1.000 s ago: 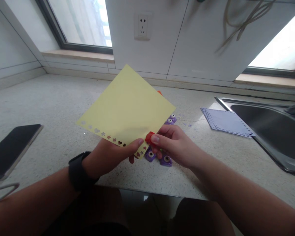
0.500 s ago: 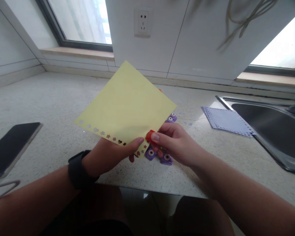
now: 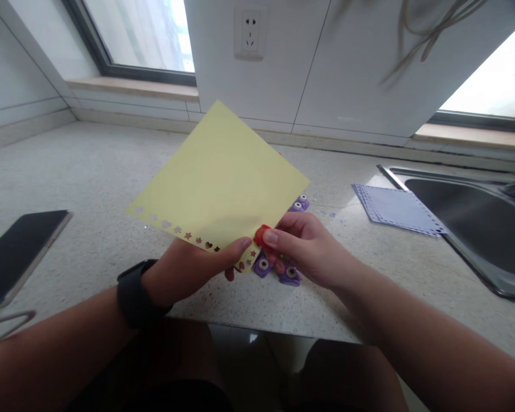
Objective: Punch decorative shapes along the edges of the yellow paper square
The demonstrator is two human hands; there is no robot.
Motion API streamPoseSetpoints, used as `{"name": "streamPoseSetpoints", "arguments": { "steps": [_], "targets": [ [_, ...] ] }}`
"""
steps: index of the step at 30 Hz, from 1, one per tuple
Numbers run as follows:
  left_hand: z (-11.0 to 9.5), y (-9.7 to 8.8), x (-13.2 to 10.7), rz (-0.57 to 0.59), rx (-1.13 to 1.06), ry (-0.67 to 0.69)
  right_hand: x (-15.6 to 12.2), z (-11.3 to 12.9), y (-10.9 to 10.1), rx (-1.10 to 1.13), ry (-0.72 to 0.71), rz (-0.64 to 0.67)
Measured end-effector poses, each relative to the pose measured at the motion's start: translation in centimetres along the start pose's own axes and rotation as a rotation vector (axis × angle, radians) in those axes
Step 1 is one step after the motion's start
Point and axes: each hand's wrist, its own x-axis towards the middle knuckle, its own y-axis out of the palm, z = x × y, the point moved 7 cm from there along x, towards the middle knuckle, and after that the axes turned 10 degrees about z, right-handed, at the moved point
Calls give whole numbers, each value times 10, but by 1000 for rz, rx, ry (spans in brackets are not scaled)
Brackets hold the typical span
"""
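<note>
Over counter | left hand grips yellow sheet's edge | right hand clamps red punch | sink apart

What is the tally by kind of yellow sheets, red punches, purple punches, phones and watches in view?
Yellow sheet: 1
Red punch: 1
Purple punches: 4 showing; the sheet and right hand may hide more
Phone: 1
Watch: 1
Total visible: 8
</note>
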Motion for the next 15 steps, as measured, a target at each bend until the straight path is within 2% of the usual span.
{"name": "streamPoseSetpoints", "arguments": {
  "steps": [15],
  "targets": [
    [0, 0, 0, -6, 45, -16, -1, 2, 0, -26, -4, -6]
  ]
}}
